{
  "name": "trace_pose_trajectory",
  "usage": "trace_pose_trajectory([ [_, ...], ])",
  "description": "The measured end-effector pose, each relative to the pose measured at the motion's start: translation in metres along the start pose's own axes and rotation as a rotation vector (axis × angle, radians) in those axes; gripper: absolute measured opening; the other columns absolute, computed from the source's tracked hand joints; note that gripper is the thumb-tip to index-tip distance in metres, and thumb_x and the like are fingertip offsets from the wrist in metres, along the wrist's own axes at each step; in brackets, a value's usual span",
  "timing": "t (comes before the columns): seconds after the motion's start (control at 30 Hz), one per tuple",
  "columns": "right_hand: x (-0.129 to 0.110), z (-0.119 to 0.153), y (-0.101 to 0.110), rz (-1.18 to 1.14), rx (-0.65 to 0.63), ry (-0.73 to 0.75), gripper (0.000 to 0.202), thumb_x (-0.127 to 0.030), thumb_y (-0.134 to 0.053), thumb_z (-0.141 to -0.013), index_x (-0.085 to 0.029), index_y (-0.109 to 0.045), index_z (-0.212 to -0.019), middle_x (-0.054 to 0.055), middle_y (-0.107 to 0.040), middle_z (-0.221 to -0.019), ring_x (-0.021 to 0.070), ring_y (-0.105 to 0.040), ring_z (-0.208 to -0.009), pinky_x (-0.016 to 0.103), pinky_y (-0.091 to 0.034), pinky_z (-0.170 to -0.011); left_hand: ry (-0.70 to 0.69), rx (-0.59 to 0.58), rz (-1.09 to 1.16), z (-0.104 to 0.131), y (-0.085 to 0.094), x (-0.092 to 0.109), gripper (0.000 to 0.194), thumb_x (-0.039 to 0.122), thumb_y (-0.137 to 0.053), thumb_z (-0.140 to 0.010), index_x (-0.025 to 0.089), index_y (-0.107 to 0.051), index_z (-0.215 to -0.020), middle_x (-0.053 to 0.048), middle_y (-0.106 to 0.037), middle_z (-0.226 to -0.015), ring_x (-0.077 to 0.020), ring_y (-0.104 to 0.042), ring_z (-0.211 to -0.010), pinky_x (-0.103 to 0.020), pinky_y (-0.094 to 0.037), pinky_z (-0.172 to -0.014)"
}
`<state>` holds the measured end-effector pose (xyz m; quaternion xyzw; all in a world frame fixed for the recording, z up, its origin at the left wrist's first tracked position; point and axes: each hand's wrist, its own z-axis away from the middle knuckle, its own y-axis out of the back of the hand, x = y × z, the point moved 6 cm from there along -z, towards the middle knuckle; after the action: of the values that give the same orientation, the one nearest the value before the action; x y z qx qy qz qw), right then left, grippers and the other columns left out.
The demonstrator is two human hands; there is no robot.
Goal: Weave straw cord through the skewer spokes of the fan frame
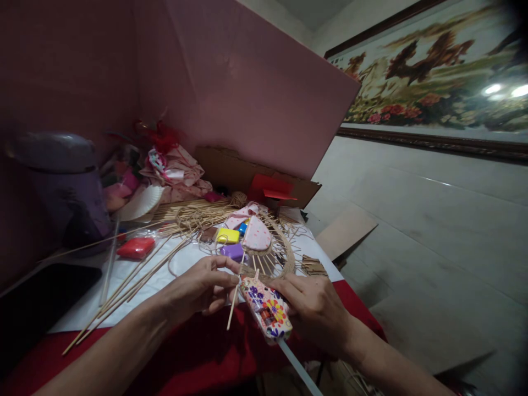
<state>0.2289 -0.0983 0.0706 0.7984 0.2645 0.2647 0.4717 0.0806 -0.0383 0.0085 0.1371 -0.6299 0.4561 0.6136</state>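
Note:
My right hand (313, 305) is closed around a glue gun (268, 308) with a bright flower pattern, and a pale glue stick (299, 367) juts from its rear. The gun's nozzle end lies close to my left fingertips. A thin wooden stick (232, 309) is pinched in my left hand (206, 286), slanting down between hand and gun. Just beyond both hands rests a rounded frame of sticks and twine (289, 250), with a pink spotted fabric piece (256, 234) on it. The gun and my right hand partly cover the frame's near side.
A red packet (136, 248), yellow packet (228, 236) and purple packet (232, 252) lie on the white sheet (160, 269). Long sticks (124, 294) spread leftward near a dark flat object (49, 302). A purple container (68, 192) stands left; cardboard (223, 170) leans behind.

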Motion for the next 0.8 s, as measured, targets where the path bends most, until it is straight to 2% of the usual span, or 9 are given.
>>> trace_pose_trajectory([
  [0.37,-0.0031,-0.0025,0.0037,0.041,0.034,0.032,0.015,-0.013,-0.045,-0.08,-0.016,-0.059,-0.079,0.001,-0.058,-0.061,0.0127,-0.05,-0.054,0.028,-0.023,-0.049,-0.007,0.0,-0.022,0.001,-0.0007,0.0,0.019,0.015,-0.056,-0.072,0.015,-0.05,-0.09,-0.003,-0.064,-0.054,-0.0046,-0.038,-0.029,-0.015,-0.017,-0.029],
  [0.8,-0.0039,-0.0016,0.004,0.048,0.04,0.038,0.02,-0.006,-0.041,-0.074,-0.016,-0.058,-0.078,0.001,-0.059,-0.062,0.0125,-0.051,-0.055,0.028,-0.025,-0.05,-0.003,-0.01,-0.026,0.0004,0.0002,-0.0022,0.02,0.017,-0.058,-0.072,0.015,-0.05,-0.09,-0.004,-0.065,-0.055,-0.0047,-0.038,-0.029,-0.015,-0.018,-0.029],
])
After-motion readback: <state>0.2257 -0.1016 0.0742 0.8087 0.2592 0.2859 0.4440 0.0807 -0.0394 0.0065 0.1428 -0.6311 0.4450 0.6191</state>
